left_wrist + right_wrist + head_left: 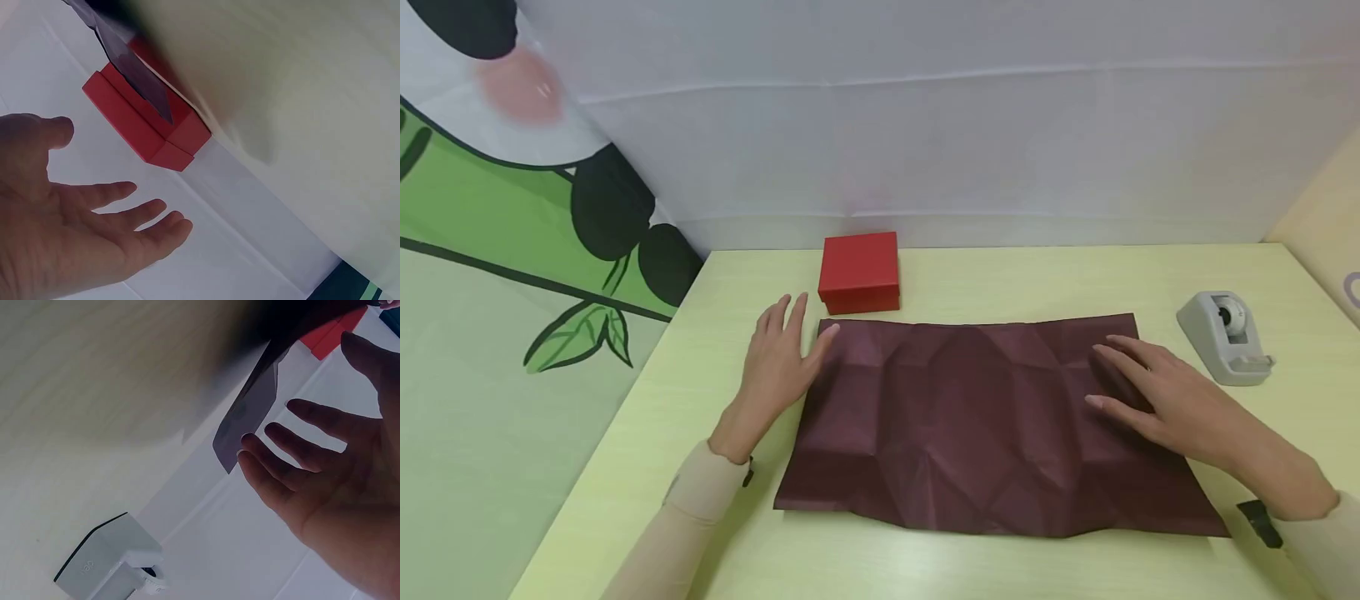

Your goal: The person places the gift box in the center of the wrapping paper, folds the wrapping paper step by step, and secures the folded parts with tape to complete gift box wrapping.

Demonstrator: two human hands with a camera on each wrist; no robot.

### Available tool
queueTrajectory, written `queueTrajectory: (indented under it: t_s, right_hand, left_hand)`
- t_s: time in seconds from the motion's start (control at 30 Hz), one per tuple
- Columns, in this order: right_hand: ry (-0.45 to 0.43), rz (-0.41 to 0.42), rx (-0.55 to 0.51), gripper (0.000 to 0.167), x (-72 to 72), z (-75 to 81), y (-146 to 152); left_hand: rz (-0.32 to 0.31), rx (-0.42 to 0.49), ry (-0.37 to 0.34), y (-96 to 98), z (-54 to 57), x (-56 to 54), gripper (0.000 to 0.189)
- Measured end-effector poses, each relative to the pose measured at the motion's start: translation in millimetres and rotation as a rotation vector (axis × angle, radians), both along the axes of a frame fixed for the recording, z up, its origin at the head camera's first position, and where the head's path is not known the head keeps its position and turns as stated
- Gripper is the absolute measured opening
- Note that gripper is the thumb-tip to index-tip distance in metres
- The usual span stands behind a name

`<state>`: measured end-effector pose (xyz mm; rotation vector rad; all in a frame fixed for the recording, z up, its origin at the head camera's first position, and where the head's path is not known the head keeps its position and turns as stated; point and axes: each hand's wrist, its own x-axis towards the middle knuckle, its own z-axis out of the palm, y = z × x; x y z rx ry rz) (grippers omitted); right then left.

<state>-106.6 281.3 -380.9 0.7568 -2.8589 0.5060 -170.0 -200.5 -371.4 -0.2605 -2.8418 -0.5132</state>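
Observation:
A creased sheet of dark maroon paper (970, 425) lies spread on the table, its near edge wavy. My left hand (778, 362) is at the sheet's left edge, fingers extended and thumb overlapping its far left corner in the head view. Over the right part of the sheet is my right hand (1172, 400), fingers loosely spread with nothing between them. In the wrist views, both the left hand (94, 219) and the right hand (331, 462) show relaxed, empty fingers. Just beyond the sheet's far left edge sits a closed red box (859, 273).
A grey tape dispenser (1228, 337) with a roll of tape stands on the pale yellow table (910, 571), right of the paper. White cloth (940, 150) hangs behind the table's far edge. A printed green and black cloth (490, 200) is at the left.

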Motion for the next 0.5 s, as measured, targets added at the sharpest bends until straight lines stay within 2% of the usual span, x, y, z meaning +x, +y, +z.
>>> queueTrajectory:
  t_s: [0.2, 0.37, 0.5]
  right_hand:
    - [0.053, 0.057, 0.003, 0.068, 0.2, -6.8, 0]
    - [0.108, 0.123, -0.007, 0.064, 0.6, -12.3, -1]
    - [0.115, 0.160, -0.007, 0.062, 0.3, -14.8, -1]
  left_hand:
    - [0.018, 0.103, -0.031, 8.7, 3.3, -11.3, 0.071]
    - [0.027, 0.141, -0.047, 14.4, 5.5, -20.1, 0.070]
    - [0.013, 0.156, -0.037, 17.2, 5.6, -27.2, 0.069]
